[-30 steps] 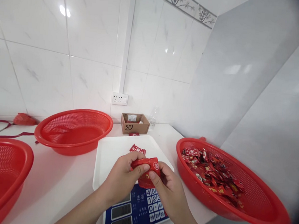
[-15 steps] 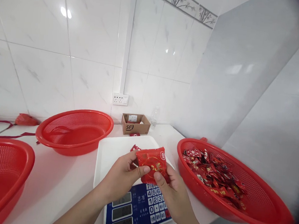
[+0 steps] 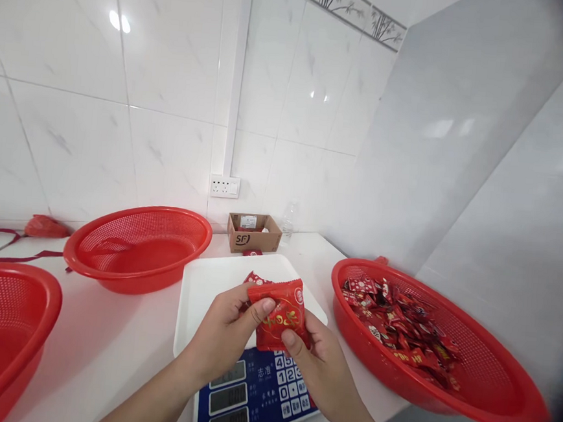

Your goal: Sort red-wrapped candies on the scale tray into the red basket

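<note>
Both hands clamped on a red packet [image 3: 280, 314] above the scale.
Left hand [image 3: 226, 333] pinches the packet's left edge and right hand [image 3: 321, 364] pinches its lower right corner. The packet is held face-up over the scale's white tray [image 3: 204, 289], near centre of the bench [image 3: 105, 347]. Right: red basket [image 3: 490, 409] holding wrapped candies [image 3: 399, 327]. Far left: another red basket [image 3: 137, 245]. Cardboard box [image 3: 254, 233] by the far wall.
</note>
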The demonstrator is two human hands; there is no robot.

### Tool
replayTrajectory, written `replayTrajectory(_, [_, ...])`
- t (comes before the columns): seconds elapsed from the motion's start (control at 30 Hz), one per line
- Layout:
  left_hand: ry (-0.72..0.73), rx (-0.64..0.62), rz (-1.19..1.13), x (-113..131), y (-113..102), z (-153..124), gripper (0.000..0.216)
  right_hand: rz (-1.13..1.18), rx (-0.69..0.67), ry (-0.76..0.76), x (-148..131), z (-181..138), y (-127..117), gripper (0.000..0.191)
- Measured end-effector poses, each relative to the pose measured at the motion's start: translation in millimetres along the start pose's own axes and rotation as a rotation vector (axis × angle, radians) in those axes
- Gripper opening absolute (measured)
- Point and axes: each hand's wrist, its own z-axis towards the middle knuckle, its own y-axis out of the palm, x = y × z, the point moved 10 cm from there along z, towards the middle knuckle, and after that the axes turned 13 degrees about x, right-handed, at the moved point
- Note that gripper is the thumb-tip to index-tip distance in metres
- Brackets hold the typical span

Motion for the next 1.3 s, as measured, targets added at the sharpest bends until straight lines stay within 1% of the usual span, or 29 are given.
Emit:
replayTrajectory(0.07, [-0.003,0.001,-0.018,1,-1,0,0.027,-0.046,-0.018,-0.019,1,0,-1,0.039])
replayTrajectory(0.17, [0.008,-0.037,-0.028,3,1,0,0.027,-0.114,0.04,-0.048,4,2,-10,0.041])
replayTrajectory(0.2, [0.006,-0.068,-0.018,2,4,-1,0.026,-0.125,0.063,-0.058,4,3,-12,0.04])
replayTrajectory(0.3, [0.0,-0.227,0.072,-2,20,-8,0.024,-0.143,0.125,-0.094,2,4,-18,0.041])
replayTrajectory(0.37, [0.018,-0.286,0.138,-2,27,-12,0.023,-0.145,0.144,-0.113,-1,4,-18,0.042])
replayTrajectory(0.47, [0.023,-0.279,0.138,0,28,-13,0.026,-0.143,0.142,-0.125,-7,4,-16,0.041])
replayTrajectory(0.57, [-0.003,-0.294,0.027,4,31,-14,0.024,-0.131,0.099,-0.114,-9,4,-12,0.04])
replayTrajectory(0.7, [-0.063,-0.329,-0.129,3,36,-14,0.022,-0.128,0.017,-0.127,-10,1,-6,0.047])
replayTrajectory(0.77, [-0.063,-0.326,-0.135,0,35,-13,0.027,-0.136,0.008,-0.139,-11,0,-6,0.05])
replayTrajectory(0.9, [-0.02,-0.334,-0.078,-3,32,-13,0.042,-0.142,0.0,-0.158,-12,-1,-5,0.051])
replayTrajectory(1.0, [-0.042,-0.282,-0.059,-4,25,-12,0.051,-0.14,-0.009,-0.149,-9,-2,-3,0.05])
replayTrajectory(1.13, [-0.109,-0.2,-0.087,-5,18,-8,0.045,-0.119,-0.041,-0.122,-4,-5,3,0.048])
replayTrajectory(1.3, [-0.103,-0.26,-0.13,-6,26,-10,0.037,-0.012,-0.141,-0.096,-11,-6,14,0.037])
